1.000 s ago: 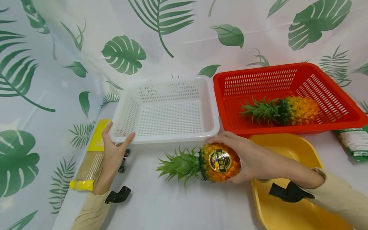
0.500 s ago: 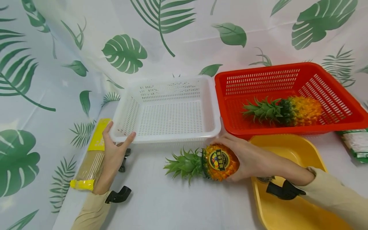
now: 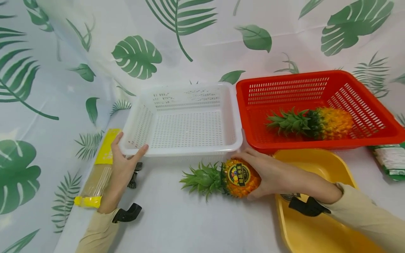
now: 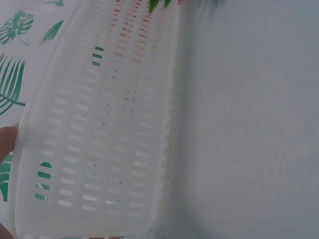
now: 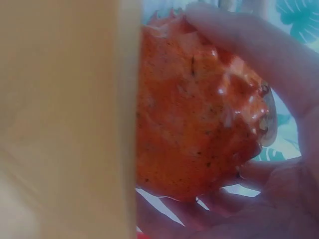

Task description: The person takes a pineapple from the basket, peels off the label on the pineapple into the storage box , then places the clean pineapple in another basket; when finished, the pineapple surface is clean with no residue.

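Observation:
My left hand point(image 3: 121, 170) grips the front left corner of a white plastic basket point(image 3: 190, 151), thumb on the front rim and a finger at the left rim. The left wrist view shows the basket's slotted wall point(image 4: 107, 144) close up. In front of this basket my right hand point(image 3: 273, 174) holds a pineapple point(image 3: 229, 180) around its orange body, with the leafy crown pointing left. A round black label faces up on the fruit. Seen from the right wrist, the fingers and thumb curve round the body point(image 5: 199, 114).
A red basket point(image 3: 284, 144) at the back right holds another pineapple point(image 3: 332, 123). Under my right forearm stands a yellow tub point(image 3: 283, 228). A yellow-ended noodle packet point(image 3: 95, 179) and forks point(image 3: 134, 175) lie at the left. A green-and-white packet point(image 3: 389, 160) lies far right.
The right hand and its pineapple have shifted slightly right, and the label has turned a little. My left hand keeps its place at the white basket's corner.

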Available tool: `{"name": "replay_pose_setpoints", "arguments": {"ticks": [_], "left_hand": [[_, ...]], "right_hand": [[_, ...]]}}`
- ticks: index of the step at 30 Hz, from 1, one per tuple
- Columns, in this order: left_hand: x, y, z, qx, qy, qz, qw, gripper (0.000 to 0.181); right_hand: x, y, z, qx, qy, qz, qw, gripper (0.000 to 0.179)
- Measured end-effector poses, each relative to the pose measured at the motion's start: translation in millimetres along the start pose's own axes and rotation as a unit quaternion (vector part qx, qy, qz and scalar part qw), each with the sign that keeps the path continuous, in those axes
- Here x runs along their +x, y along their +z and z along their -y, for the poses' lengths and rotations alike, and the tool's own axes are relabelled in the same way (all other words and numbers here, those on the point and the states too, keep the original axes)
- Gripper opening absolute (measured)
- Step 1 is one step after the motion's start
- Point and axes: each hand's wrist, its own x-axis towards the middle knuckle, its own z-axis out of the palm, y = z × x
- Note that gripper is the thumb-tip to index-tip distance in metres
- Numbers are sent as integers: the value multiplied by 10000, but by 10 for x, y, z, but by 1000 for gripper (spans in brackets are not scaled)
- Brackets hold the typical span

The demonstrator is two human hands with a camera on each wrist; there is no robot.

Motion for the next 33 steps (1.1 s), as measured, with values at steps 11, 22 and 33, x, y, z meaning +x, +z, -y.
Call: {"name": "replay_pose_setpoints", "arguments": {"ticks": [11, 22, 33], "left_hand": [[-118, -115, -174, 1324, 80, -48, 9912, 98], [-479, 81, -388, 2402, 3587, -734, 8990, 72], [-696, 804, -318, 3183, 5262, 2443, 7497, 79]], "right_hand": [[38, -2, 21, -173, 173, 92, 9997, 98], [30, 9, -21, -180, 246, 55, 9995, 101], [36, 18, 47, -41, 609, 103, 9981, 102]]}}
